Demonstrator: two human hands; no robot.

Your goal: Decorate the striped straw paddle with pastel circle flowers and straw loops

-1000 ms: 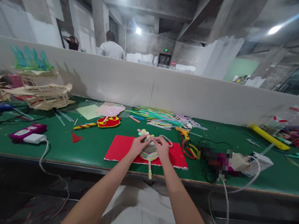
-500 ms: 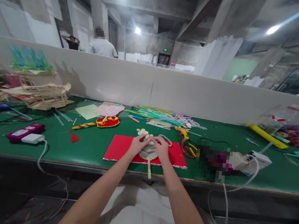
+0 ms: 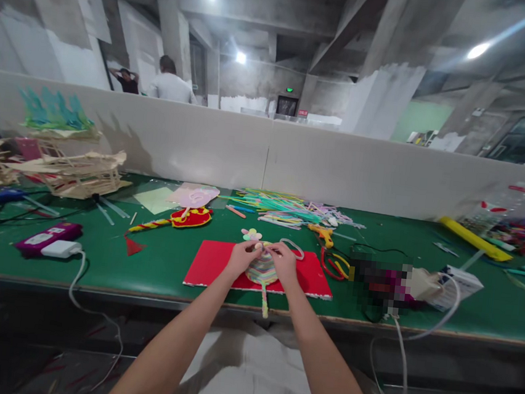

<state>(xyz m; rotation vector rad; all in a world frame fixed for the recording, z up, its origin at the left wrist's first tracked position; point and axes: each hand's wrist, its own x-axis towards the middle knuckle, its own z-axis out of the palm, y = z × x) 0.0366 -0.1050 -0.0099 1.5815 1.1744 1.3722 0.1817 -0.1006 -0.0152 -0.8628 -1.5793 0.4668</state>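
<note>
A small round hand fan (image 3: 262,275) with pastel stripes lies on a red board (image 3: 207,263), its short striped handle pointing toward me past the board's front edge. My left hand (image 3: 242,259) is closed at the fan's upper left, thumb and fingers pinched on its edge. From the other side, my right hand (image 3: 284,262) pinches the upper edge, its fingertips close to the left ones. Just beyond the left fingers is a pastel flower (image 3: 252,235) with rounded petals. Whatever small piece lies between the fingertips is too small to make out.
Colourful pipe cleaners (image 3: 280,208) are heaped at the back. An orange glue gun (image 3: 323,234) and red-handled scissors (image 3: 330,265) lie right of the board. To the left are a red-and-yellow fan (image 3: 190,217), a purple power strip (image 3: 47,239) and a wooden stick model (image 3: 74,172).
Both hands stay at the fan's top edge with slight finger movement; the flower beyond them shows more fully. The whole view has shifted slightly.
</note>
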